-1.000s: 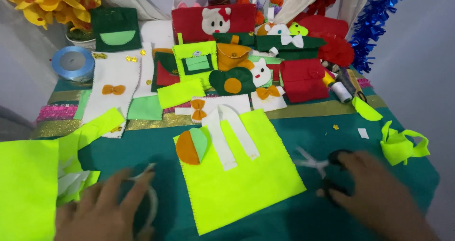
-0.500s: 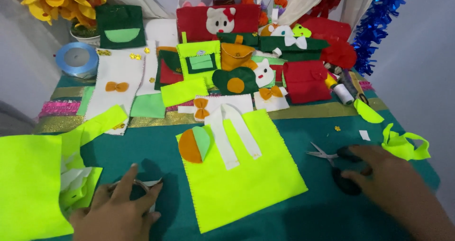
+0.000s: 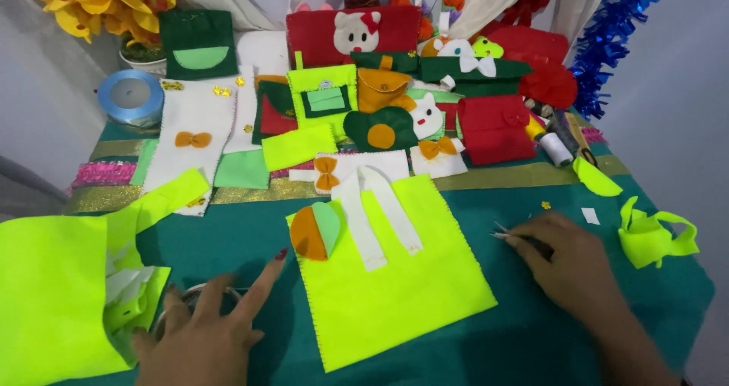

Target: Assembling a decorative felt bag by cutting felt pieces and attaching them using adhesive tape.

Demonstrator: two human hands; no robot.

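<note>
On the near left of the green surface [image 3: 228, 234], the left hand [image 3: 209, 333] lies flat with fingers spread, its index finger stretched toward a bright yellow felt bag [image 3: 387, 272]. Under the palm sits a clear round thing [image 3: 178, 306], mostly hidden, so what it is cannot be told. The hand clamps on nothing; it only presses down.

At the right, the right hand [image 3: 566, 261] rests on the cloth just beside the bag's right edge. Its fingers are curled together around scissors [image 3: 512, 238], whose thin metal tips poke out to the left; the handles are covered by the hand.

The yellow felt bag lies flat in the middle, between the two hands, tilted a little. White straps [image 3: 376, 219] lie over its far edge, and an orange and pale green felt circle [image 3: 315, 233] sits at its far left corner.

A large yellow felt sheet [image 3: 49, 295] fills the near left corner, touching the left hand's side. Near the right edge lies a crumpled yellow scrap [image 3: 653, 234], well apart from the bag.

Farther back, many felt pouches crowd the surface: a red pouch with a white animal face [image 3: 353, 37], a dark green pouch [image 3: 197, 44], and a blue ribbon roll [image 3: 130, 96] at the far left. Yellow paper flowers [image 3: 99, 3] stand in the far left corner, blue tinsel [image 3: 615, 29] at the far right.
</note>
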